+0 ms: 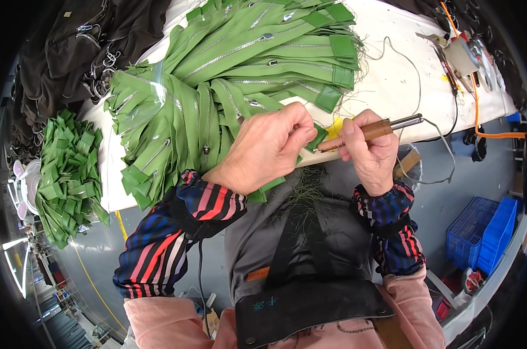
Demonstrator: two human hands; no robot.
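Observation:
My left hand (266, 145) is closed in a pinch at the front edge of the table, on a green zipper whose dark green end tab (318, 137) shows beside the fingertips. Most of that zipper is hidden under the hand. In my right hand (369, 152) is a slim corded tool (356, 137) with a wooden handle and a metal tube, its thin tip pointing left toward the tab. Behind my left hand lies a large heap of green zippers (228, 64) with silver teeth and dark green tabs, loose threads fringing their ends.
More green tabbed strips (71, 174) hang in a bundle at the left. Dark garments (59, 58) with metal hooks fill the far left. Green thread scraps (307, 198) cling to my dark apron (333, 232). An orange cable (478, 116) runs at the right, above blue crates (478, 232).

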